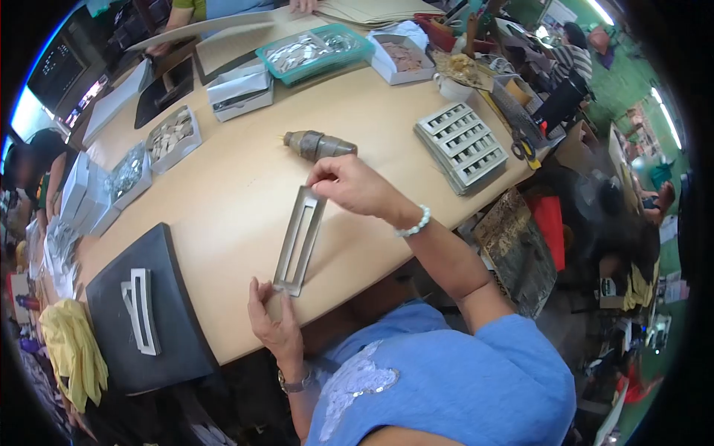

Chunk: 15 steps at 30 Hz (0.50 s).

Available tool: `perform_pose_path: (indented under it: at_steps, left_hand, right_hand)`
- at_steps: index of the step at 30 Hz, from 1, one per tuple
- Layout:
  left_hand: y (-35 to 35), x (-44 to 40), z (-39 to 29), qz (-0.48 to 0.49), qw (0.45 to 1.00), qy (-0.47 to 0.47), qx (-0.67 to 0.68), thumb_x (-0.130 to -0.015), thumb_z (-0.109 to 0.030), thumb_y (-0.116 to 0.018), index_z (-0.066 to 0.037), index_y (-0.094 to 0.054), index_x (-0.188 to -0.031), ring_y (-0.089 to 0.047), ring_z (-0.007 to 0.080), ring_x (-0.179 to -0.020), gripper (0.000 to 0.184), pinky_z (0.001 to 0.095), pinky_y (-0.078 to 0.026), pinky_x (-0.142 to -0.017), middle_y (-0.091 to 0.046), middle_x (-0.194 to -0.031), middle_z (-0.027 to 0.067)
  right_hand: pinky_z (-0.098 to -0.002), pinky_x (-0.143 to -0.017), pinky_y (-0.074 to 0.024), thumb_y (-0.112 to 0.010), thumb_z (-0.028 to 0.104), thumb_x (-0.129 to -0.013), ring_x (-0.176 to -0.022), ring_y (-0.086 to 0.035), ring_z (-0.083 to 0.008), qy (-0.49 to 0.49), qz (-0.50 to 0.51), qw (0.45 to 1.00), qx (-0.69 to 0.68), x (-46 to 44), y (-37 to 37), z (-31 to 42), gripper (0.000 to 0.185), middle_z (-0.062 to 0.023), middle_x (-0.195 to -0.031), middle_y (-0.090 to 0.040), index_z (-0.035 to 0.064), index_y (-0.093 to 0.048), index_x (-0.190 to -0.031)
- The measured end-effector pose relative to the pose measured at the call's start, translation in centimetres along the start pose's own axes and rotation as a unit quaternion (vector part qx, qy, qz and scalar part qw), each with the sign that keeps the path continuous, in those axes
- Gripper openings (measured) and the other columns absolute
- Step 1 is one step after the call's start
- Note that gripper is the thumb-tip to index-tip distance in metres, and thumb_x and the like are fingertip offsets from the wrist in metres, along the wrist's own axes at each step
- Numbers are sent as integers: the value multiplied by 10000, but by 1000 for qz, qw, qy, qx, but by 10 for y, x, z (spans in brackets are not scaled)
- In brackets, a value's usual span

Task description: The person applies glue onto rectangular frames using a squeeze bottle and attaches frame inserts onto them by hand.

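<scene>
A long grey rectangular frame [282, 256] with a narrow slot along its middle slants across the table in front of me. My right hand [357, 186], wearing a pale bead bracelet, pinches its far end between thumb and fingers. At the near end is my left hand [277, 327], thumb and fingers apart; the thumb tip is at the frame's corner, and I cannot tell whether it presses there. Just beyond my right hand lies a brown, tape-wrapped tool [320, 145] with a bristly tip. Two similar slotted frames [141, 312] rest on a black board [178, 327] at left.
A stack of slotted grey panels [462, 149] sits at right, near scissors [525, 149]. Across the back stand a teal tray [279, 77] of metal pieces and a white box [401, 74]. More boxes of parts [172, 137] line the left. Another person's hand [303, 6] shows at the top.
</scene>
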<state>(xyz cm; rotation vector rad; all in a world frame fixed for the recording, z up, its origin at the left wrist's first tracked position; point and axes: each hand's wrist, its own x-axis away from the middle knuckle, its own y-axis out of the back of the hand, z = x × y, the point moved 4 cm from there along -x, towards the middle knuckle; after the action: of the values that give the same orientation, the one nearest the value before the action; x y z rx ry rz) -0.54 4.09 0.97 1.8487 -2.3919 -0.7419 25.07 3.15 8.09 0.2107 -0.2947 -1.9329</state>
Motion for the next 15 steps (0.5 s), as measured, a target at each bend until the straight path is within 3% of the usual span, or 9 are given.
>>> perform_pose_path:
  at_steps: [1,2,3,4,6,9,12,15]
  left_hand:
    - [1,0,-4,0,1000,2,-16,-803,27,-634,13,-458,-1312,-589,260,-1004,539,362,-451,-906,-603,-1078,160]
    - [0,1,-5,-1,1000,-3,-22,-812,30,-622,6,-458,-1314,-587,249,-1004,529,352,-448,-911,-604,-1077,153]
    - [0,1,-4,-1,1000,-8,-27,-821,33,-610,-1,-459,-1317,-586,239,-1004,520,343,-445,-917,-604,-1077,146]
    - [0,0,-4,-3,999,-12,-32,-829,36,-598,-8,-459,-1319,-584,228,-1004,511,334,-442,-922,-605,-1076,139]
    - [-1,0,-4,-1,999,-18,-45,-833,39,-587,-1,-469,-1308,-582,238,-1014,491,341,-436,-935,-604,-1082,146]
    - [-2,0,-3,1,997,-19,-68,-835,39,-584,9,-475,-1301,-580,248,-1025,480,353,-432,-944,-603,-1085,151]
    - [-3,0,-2,-1,996,-29,-81,-834,31,-590,12,-476,-1299,-581,247,-1025,479,357,-435,-938,-603,-1091,153]
    - [-5,-1,-4,-13,996,-35,-82,-814,23,-602,25,-496,-1268,-579,279,-1013,466,385,-440,-915,-602,-1063,163]
  right_hand:
    - [-249,-720,-469,-599,92,-809,-789,-569,-100,-37,-10,999,-5,5,18,4,146,-38,-843,-633,-15,-650,-894]
    - [-234,-725,-455,-610,111,-805,-784,-560,-85,-3,-19,998,-66,7,38,-5,159,-20,-832,-627,-4,-649,-907]
    - [-218,-718,-438,-614,140,-809,-773,-548,-61,-30,-64,993,-91,17,63,-2,172,-8,-831,-628,22,-660,-926]
    - [-236,-626,-443,-628,149,-789,-720,-547,-76,-38,-143,983,-110,28,90,-5,196,-25,-815,-634,39,-679,-943]
    - [-200,-619,-445,-637,164,-797,-693,-560,-69,-40,-273,946,-170,58,142,-13,190,-14,-832,-636,41,-664,-939]
    - [-205,-620,-473,-628,128,-843,-703,-599,-98,-15,-388,885,-257,108,214,-60,271,-37,-893,-647,55,-583,-1101]
    - [-236,-651,-520,-608,79,-857,-756,-636,-141,-19,-472,843,-257,148,241,-77,313,-55,-930,-643,51,-529,-1158]
    - [-264,-682,-550,-598,44,-851,-811,-659,-178,-11,-493,831,-257,165,257,-96,316,-72,-951,-642,39,-519,-1156]
